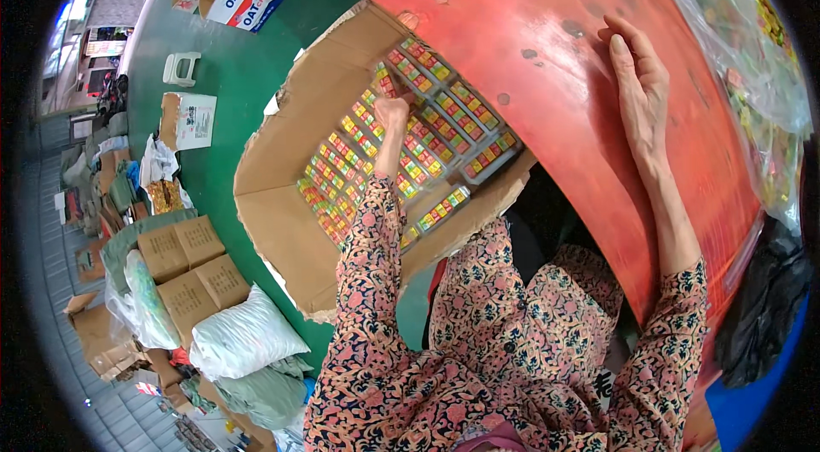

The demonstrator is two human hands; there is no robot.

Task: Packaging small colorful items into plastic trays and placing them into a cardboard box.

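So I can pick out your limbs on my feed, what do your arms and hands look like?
The left hand and right hand show no gloves. The left sleeve and right sleeve match: dark cloth, pink and cream floral print, ending short of the hands.

The large cardboard carton [295,119] at the frame's centre is brown, its rows of small boxy packets [331,163] patterned in red, yellow and green. The smooth tabletop [512,20] at upper right is orange-red with dark spots. At bottom centre, the loose cloth garment [470,384] shows pink and tan florals on a dark ground. The flat floor [235,76], left of centre, is green; the bulging sack [243,334] at lower left is white, the crumpled plastic bag [763,311] at far right black.
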